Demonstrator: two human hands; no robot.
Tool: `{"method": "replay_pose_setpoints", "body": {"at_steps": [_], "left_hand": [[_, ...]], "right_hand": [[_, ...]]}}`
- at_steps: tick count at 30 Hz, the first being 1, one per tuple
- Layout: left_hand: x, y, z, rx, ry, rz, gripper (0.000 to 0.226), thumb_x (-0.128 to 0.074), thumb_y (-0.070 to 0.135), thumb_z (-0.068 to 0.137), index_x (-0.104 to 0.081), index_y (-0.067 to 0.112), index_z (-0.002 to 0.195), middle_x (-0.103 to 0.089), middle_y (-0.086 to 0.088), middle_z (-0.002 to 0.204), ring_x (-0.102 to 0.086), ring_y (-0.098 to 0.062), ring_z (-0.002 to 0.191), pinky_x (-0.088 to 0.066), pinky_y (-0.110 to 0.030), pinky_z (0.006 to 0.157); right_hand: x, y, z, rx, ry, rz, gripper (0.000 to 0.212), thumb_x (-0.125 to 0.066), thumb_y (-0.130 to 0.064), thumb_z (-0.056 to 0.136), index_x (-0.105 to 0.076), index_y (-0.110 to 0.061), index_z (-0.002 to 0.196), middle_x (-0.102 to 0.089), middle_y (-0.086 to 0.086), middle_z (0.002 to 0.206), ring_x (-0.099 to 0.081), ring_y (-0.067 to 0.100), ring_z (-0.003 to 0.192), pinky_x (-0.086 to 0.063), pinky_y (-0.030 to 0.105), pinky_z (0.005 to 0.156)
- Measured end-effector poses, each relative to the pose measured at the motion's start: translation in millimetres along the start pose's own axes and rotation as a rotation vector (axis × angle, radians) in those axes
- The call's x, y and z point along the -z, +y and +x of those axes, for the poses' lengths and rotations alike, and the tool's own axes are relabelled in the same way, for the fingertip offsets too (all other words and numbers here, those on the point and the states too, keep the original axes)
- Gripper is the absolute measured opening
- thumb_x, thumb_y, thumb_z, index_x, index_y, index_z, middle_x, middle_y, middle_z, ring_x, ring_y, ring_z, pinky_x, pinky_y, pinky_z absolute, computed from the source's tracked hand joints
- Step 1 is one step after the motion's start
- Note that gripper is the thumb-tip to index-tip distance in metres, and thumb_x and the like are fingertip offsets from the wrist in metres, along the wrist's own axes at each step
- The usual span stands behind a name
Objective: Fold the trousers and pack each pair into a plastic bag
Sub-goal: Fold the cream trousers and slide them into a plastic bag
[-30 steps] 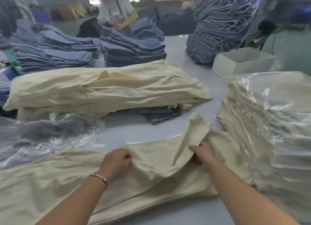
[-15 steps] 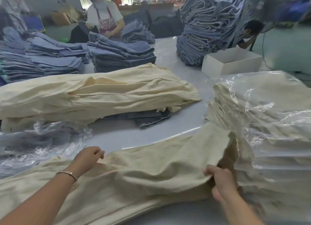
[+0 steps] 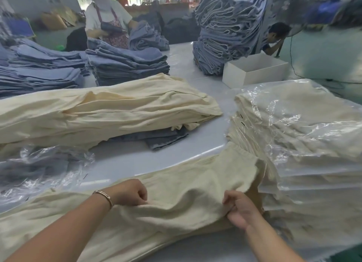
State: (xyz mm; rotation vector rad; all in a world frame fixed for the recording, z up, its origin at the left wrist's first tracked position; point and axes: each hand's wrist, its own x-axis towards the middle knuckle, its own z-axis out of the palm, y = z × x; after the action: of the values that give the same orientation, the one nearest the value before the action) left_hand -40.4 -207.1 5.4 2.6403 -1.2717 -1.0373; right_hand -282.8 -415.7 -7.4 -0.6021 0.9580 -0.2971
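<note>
Cream cotton trousers (image 3: 176,199) lie on table (image 3: 148,160), front edge. Left hand (image 3: 130,192) and right hand (image 3: 240,209) each pinch 1 fabric fold. Risk: uneven pull skews crease; cloth may snag neighbouring bagged cream stack (image 3: 305,136).

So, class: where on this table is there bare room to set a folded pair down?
One bare strip of table lies between the cream trousers being folded and the unfolded cream pile. A smaller patch lies behind, among the blue stacks. The right is crowded with bagged trousers.

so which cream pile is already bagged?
The bagged stack at the right: clear plastic wraps each folded pair. The cream heap at centre-left and the trousers under both hands are bare cloth.
</note>
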Motion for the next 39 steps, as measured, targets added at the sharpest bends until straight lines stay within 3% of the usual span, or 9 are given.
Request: {"method": "replay_pose_setpoints", "body": {"at_steps": [5,9,13,17,21,27,33,35,39], "left_hand": [[27,-24,-2,0.183,0.528,-0.212,0.027,-0.062,0.032,0.089,-0.055,0.020,0.066,-0.057,0.007,0.065,-0.051,-0.015,0.065,-0.038,-0.027,0.059],[22,-30,1,0.316,0.626,-0.124,0.019,-0.059,0.035,0.092,-0.063,0.024,0.107,-0.058,-0.005,0.113,-0.052,-0.026,0.109,-0.046,-0.039,0.090],[-12,6,7,0.130,0.856,0.008,0.042,-0.056,0.036,0.093,-0.055,0.016,0.129,-0.051,-0.008,0.133,-0.040,-0.029,0.124,-0.040,-0.044,0.099],[-59,28,16,0.031,0.489,0.165,0.057,-0.022,0.056,0.098,-0.016,0.038,0.151,-0.008,0.007,0.161,-0.005,-0.013,0.148,-0.003,-0.043,0.119],[-67,25,29,0.054,0.468,0.097,0.053,-0.023,0.060,0.097,-0.017,0.048,0.147,-0.005,0.012,0.161,-0.003,-0.011,0.148,0.003,-0.042,0.118],[-24,8,46,0.216,0.513,0.048,0.055,-0.049,0.055,0.090,-0.041,0.031,0.140,-0.042,0.006,0.145,-0.038,-0.015,0.134,-0.023,-0.039,0.112],[7,1,50,0.164,0.278,-0.173,0.028,-0.069,0.040,0.076,-0.053,0.018,0.068,-0.058,0.003,0.074,-0.057,-0.017,0.074,-0.037,-0.030,0.062],[20,-1,49,0.202,0.324,-0.101,0.028,-0.063,0.035,0.083,-0.049,0.018,0.065,-0.055,0.004,0.073,-0.057,-0.020,0.080,-0.039,-0.030,0.066],[44,-13,41,0.386,0.583,-0.013,0.015,-0.053,0.031,0.085,-0.058,0.023,0.074,-0.058,-0.003,0.098,-0.054,-0.027,0.102,-0.045,-0.036,0.086]], "right_hand": [[-11,-11,-1,0.083,-0.084,0.100,0.022,-0.049,0.010,0.060,-0.067,0.000,0.066,-0.067,0.013,0.073,-0.066,0.026,0.067,-0.053,0.032,0.067],[6,14,8,0.147,0.147,-0.067,0.018,-0.071,-0.017,0.081,-0.070,-0.008,0.096,-0.074,0.001,0.090,-0.067,0.018,0.083,-0.049,0.031,0.069],[20,34,14,0.204,0.322,-0.293,0.033,-0.059,-0.021,0.095,-0.060,0.000,0.120,-0.064,0.009,0.117,-0.057,0.025,0.109,-0.042,0.032,0.094],[21,30,4,0.055,0.275,-0.471,0.018,-0.052,-0.016,0.098,-0.059,-0.002,0.106,-0.066,0.015,0.093,-0.063,0.032,0.078,-0.052,0.032,0.051],[29,25,-13,-0.071,0.180,-0.549,0.019,-0.048,-0.023,0.100,-0.049,-0.004,0.099,-0.066,0.024,0.092,-0.063,0.035,0.044,-0.042,0.023,0.030],[45,23,-24,0.037,0.285,-0.804,0.035,-0.061,-0.038,0.091,-0.053,-0.003,0.090,-0.068,0.022,0.064,-0.066,0.033,0.046,-0.039,0.022,0.032],[26,44,-12,0.217,0.298,-0.863,0.043,-0.078,-0.027,0.075,-0.050,-0.016,0.106,-0.054,0.005,0.100,-0.060,0.030,0.082,-0.056,0.039,0.054],[15,45,3,0.360,0.305,-0.960,0.043,-0.078,-0.026,0.076,-0.054,-0.010,0.109,-0.053,0.014,0.107,-0.058,0.031,0.095,-0.050,0.034,0.079],[-23,17,35,0.488,0.292,-0.901,0.019,-0.070,-0.009,0.080,-0.060,-0.005,0.095,-0.052,0.013,0.101,-0.050,0.022,0.088,-0.038,0.026,0.074]]}}
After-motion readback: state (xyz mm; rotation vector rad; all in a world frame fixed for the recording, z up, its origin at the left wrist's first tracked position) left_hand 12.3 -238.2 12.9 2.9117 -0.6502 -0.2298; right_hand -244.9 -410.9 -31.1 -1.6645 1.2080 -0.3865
